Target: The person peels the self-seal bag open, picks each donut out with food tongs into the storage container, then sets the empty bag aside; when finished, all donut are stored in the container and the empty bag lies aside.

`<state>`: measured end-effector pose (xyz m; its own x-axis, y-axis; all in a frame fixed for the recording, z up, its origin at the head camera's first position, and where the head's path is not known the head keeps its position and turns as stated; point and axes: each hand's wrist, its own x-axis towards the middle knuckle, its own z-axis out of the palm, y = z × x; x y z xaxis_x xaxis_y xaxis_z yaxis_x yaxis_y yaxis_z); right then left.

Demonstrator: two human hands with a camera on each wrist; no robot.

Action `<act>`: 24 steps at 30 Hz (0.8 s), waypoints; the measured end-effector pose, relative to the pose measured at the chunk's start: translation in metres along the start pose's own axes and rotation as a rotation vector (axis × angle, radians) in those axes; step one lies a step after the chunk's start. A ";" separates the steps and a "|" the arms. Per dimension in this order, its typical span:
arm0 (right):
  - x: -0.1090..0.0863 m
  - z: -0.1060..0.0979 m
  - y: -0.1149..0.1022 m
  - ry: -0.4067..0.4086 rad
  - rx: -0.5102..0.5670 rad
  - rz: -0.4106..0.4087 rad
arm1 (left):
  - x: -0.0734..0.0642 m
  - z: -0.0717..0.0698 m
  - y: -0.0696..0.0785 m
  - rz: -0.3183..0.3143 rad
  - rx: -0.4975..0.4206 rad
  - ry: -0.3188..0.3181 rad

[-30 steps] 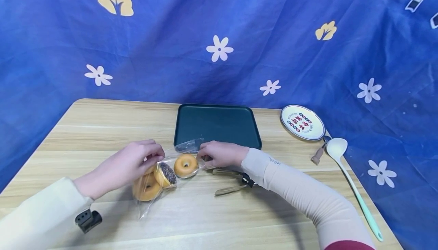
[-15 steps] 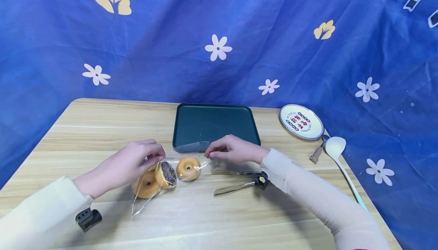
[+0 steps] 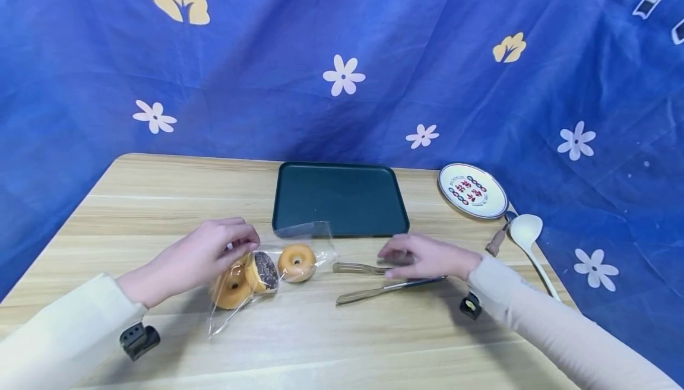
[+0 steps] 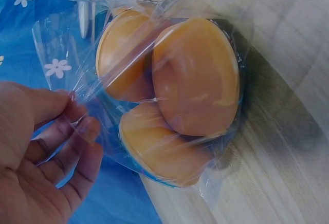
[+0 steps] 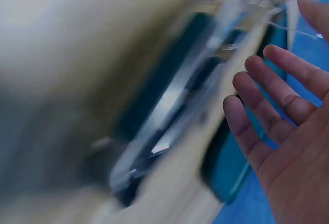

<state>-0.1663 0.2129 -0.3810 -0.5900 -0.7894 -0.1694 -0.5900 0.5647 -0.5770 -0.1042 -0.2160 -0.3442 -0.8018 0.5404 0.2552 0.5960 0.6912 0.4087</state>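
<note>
With the left grip (image 3: 200, 253), pinching the plastic of a clear bag (image 3: 279, 253) of doughnuts (image 3: 297, 271), one of them dark-topped, left of centre on a pale wood-grain surface (image 3: 320, 342), just in front of a dark green tray (image 3: 341, 199). Holding the right grip (image 3: 427, 256) loose and unclenched over two slim utensils (image 3: 366, 295) just right of the bag; cannot tell whether touching them. See also, at far right, a white plate (image 3: 472, 191) with red markings and a white-headed ladle (image 3: 526, 230).

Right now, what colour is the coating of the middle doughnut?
The coating is speckled dark brown, seen best in the head view.
</note>
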 end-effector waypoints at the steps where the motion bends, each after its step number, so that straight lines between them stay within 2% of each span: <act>1: -0.007 0.003 0.002 -0.006 -0.013 0.010 | 0.000 0.000 0.000 -0.002 -0.001 -0.001; 5: -0.028 0.016 0.008 0.002 -0.116 0.040 | 0.000 0.000 0.001 -0.010 -0.003 -0.003; 9: -0.037 0.025 0.012 0.048 -0.204 0.057 | 0.000 0.001 0.001 -0.010 0.001 -0.001; 13: -0.040 0.028 0.016 0.083 -0.208 0.037 | 0.001 0.001 0.000 -0.005 -0.004 0.000; 20: -0.054 0.012 0.029 0.125 -0.132 -0.046 | 0.002 0.003 -0.003 0.039 -0.031 0.007; 24: -0.066 -0.005 0.034 0.172 -0.151 -0.022 | 0.003 0.005 -0.004 0.044 -0.046 0.002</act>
<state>-0.1500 0.2857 -0.3859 -0.6534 -0.7569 -0.0118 -0.6721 0.5873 -0.4508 -0.1084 -0.2149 -0.3492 -0.7750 0.5687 0.2755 0.6280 0.6443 0.4366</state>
